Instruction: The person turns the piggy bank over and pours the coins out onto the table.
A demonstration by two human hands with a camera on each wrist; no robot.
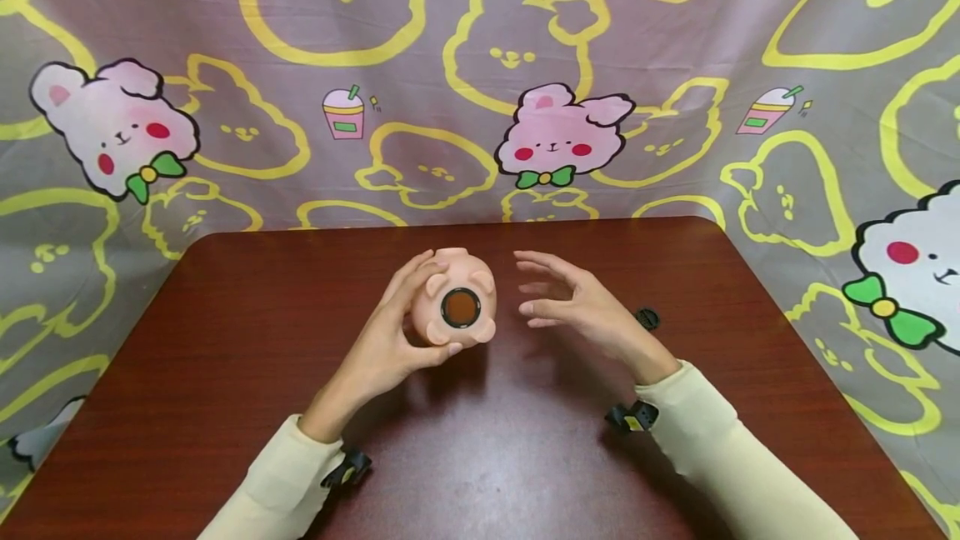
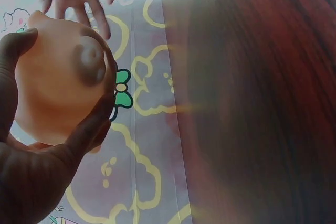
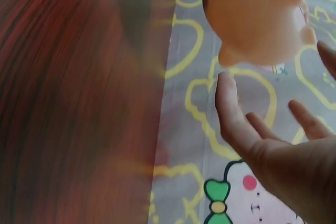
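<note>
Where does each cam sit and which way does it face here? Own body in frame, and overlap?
Head: worn on the head, looking forward and down at the dark red-brown wooden table; shows both cream sleeves, the left hand gripping the peach rubber pig-shaped bank, the right hand open beside it.
Left wrist: sits at the left wrist, facing along the palm; shows the left hand around the bank.
Right wrist: sits at the right wrist; shows the open right hand near the bank.
Shared: all three see the bank and the cartoon-rabbit backdrop cloth.
</note>
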